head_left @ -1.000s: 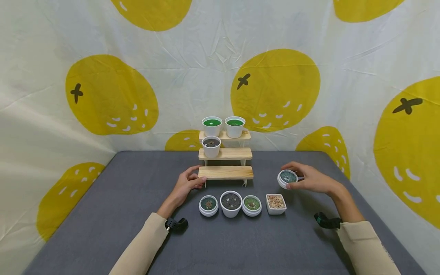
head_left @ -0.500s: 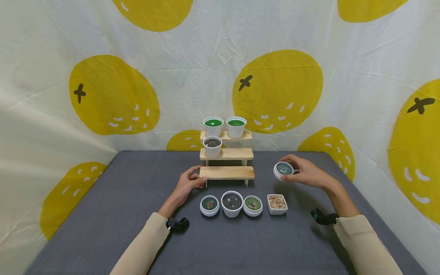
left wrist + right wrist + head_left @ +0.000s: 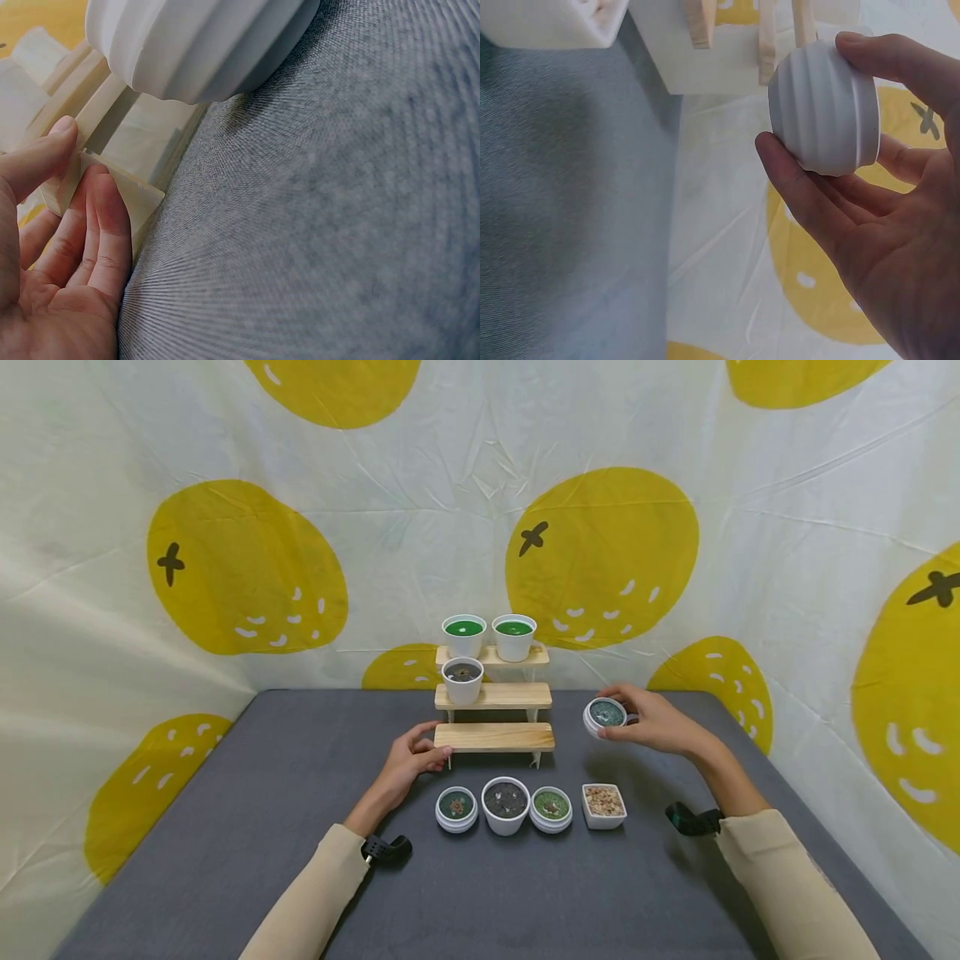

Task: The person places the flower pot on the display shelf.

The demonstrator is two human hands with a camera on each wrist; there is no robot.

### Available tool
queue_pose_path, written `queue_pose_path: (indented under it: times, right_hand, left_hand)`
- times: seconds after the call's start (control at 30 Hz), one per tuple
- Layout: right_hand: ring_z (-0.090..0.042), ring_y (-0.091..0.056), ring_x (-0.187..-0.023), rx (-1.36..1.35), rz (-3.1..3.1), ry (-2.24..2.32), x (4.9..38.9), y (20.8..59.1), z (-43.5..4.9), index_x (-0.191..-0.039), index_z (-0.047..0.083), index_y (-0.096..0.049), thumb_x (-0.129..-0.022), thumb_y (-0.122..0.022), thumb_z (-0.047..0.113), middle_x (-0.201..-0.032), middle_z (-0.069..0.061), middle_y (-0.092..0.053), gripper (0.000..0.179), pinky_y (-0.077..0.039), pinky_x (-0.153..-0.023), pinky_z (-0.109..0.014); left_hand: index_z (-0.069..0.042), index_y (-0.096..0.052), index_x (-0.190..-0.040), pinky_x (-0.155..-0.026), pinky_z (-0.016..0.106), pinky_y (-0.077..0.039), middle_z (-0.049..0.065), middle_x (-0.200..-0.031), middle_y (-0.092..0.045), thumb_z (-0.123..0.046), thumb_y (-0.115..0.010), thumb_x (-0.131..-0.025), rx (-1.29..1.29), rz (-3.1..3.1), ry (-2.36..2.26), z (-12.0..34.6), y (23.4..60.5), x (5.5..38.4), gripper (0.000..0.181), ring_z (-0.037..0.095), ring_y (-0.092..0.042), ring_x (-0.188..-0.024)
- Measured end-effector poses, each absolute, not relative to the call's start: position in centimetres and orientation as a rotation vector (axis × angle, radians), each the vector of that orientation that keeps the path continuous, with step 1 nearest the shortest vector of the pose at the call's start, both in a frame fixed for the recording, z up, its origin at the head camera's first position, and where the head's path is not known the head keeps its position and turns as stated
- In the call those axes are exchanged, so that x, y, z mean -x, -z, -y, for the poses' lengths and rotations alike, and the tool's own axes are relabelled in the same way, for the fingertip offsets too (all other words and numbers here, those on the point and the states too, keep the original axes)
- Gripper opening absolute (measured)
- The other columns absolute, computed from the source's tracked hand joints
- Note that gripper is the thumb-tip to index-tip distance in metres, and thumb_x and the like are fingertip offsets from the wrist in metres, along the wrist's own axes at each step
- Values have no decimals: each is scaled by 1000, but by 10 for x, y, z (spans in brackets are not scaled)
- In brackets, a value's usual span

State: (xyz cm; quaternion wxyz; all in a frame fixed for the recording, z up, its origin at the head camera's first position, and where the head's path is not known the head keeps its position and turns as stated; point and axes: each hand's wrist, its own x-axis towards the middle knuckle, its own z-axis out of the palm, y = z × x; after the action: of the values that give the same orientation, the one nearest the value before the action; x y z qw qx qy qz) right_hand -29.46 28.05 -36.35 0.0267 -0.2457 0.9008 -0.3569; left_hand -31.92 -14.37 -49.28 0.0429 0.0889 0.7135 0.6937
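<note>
My right hand (image 3: 656, 722) holds a small white ribbed pot (image 3: 606, 712) with a blue-green speckled filling, raised over the table to the right of a three-step wooden display stand (image 3: 495, 737). In the right wrist view, thumb and fingers wrap the ribbed side of the pot (image 3: 821, 109). My left hand (image 3: 405, 766) grips the left end of the stand's lowest step. Its thumb (image 3: 56, 139) lies on the board's edge in the left wrist view, fingers against the pale end support. On the stand are two green-filled cups (image 3: 463, 637) on top and a grey-filled cup (image 3: 462, 681) midway.
In front of the stand stand a dark green pot (image 3: 456, 810), a larger grey-filled pot (image 3: 505, 807), a light green pot (image 3: 551, 810) and a square white dish of chips (image 3: 603, 806). A fruit-print curtain (image 3: 420, 552) hangs behind the grey table (image 3: 300, 760).
My right hand has carried the blue-green pot up and left, away from the table's right side toward the stand. The left hand has stayed at the stand's lowest step.
</note>
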Motion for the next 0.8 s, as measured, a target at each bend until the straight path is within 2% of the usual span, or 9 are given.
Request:
queue_pose_path:
  times: [0.17, 0.43, 0.8]
  right_hand:
    - [-21, -66, -101, 786, -2748, 1122, 300, 356, -273, -139, 1, -51, -93, -78, 20, -120, -17, -68, 56, -56, -84, -28]
    - [-26, -66, -103, 769, -2784, 1066, 309, 346, -259, -139, 5, -51, -93, -78, 26, -124, -18, -66, 58, -55, -83, -34]
    - [-32, -67, -110, 775, -2838, 972, 324, 340, -239, -138, 8, -53, -92, -79, 29, -128, -19, -66, 57, -54, -82, -36]
  left_hand:
    - [-11, -48, -152, -74, 27, -60, 0, -87, -72, -18, -80, -92, -273, -2183, -2120, 145, 493, 319, 68, 14, -69, -86]
    - [-13, -49, -151, -75, 27, -60, 0, -88, -72, -21, -80, -92, -279, -2190, -2118, 145, 490, 319, 68, 14, -68, -87]
    - [-11, -47, -153, -73, 26, -59, 0, -86, -71, -17, -79, -93, -286, -2174, -2123, 145, 491, 317, 69, 13, -67, -84]
